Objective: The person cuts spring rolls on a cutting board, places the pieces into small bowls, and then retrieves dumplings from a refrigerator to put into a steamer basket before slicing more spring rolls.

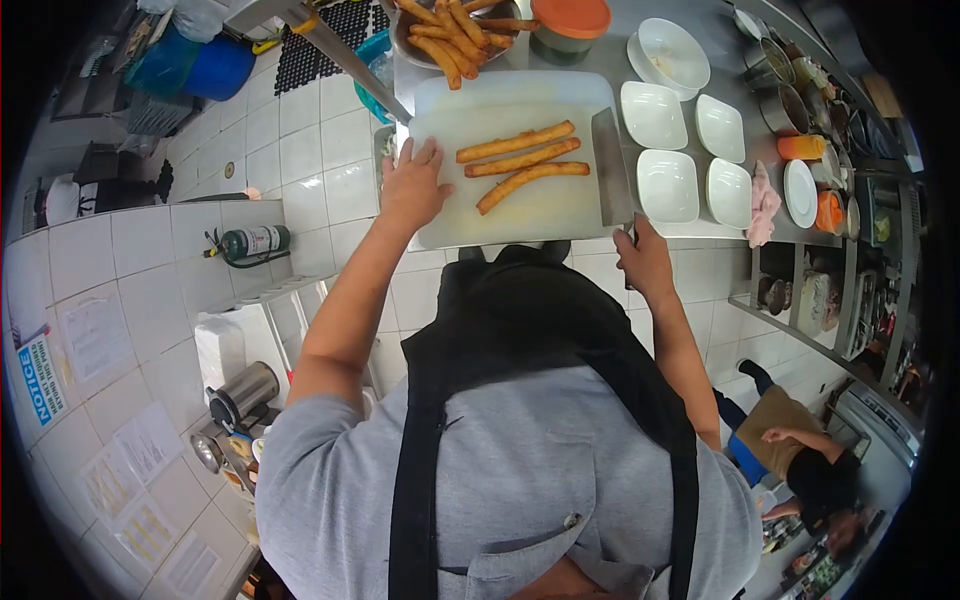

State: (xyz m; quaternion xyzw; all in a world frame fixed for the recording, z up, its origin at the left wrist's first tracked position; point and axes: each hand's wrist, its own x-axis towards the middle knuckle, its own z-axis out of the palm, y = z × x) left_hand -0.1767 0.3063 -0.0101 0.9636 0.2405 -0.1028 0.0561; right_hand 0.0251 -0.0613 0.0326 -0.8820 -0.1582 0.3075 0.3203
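Three long golden-brown fried rolls (525, 160) lie side by side on the white cutting board (450, 220). My left hand (413, 188) rests at the board's left edge, fingers apart, holding nothing and not touching the rolls. At the board's right edge, my right hand (645, 260) is closed round the handle of a cleaver (609, 165). Its broad blade lies along that edge, pointing away from me, to the right of the rolls and apart from them. A metal bowl (405, 42) heaped with more fried rolls stands beyond the board.
Several white square bowls (667, 187) and stacked round bowls (668, 55) stand right of the board. An orange-lidded tub (570, 25) sits behind it. A pink cloth (762, 205) hangs at the counter's front edge. Another person (800, 450) is at lower right.
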